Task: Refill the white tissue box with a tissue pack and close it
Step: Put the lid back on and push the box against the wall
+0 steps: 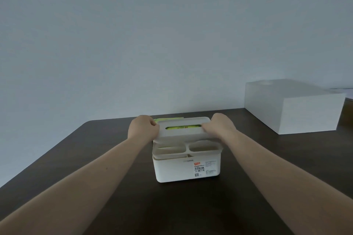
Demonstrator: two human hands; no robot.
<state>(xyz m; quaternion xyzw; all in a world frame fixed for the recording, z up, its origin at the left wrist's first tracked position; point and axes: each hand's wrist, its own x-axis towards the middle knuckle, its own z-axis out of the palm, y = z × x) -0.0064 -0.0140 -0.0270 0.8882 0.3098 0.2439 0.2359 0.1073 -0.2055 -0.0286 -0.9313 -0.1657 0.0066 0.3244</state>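
The white tissue box (177,170) stands in the middle of the dark table, a printed label on its front and two open compartments along its near top edge. Its white slotted lid (181,131) lies tilted over the back part of the box. A green tissue pack (183,127) shows through the slot and sticks out past the lid's far left corner. My left hand (143,128) grips the lid's left end. My right hand (219,126) grips its right end.
A large white rectangular box (294,107) stands at the back right of the dark wooden table (95,149). A plain pale wall rises behind the table's far edge. The table's left edge runs diagonally toward me.
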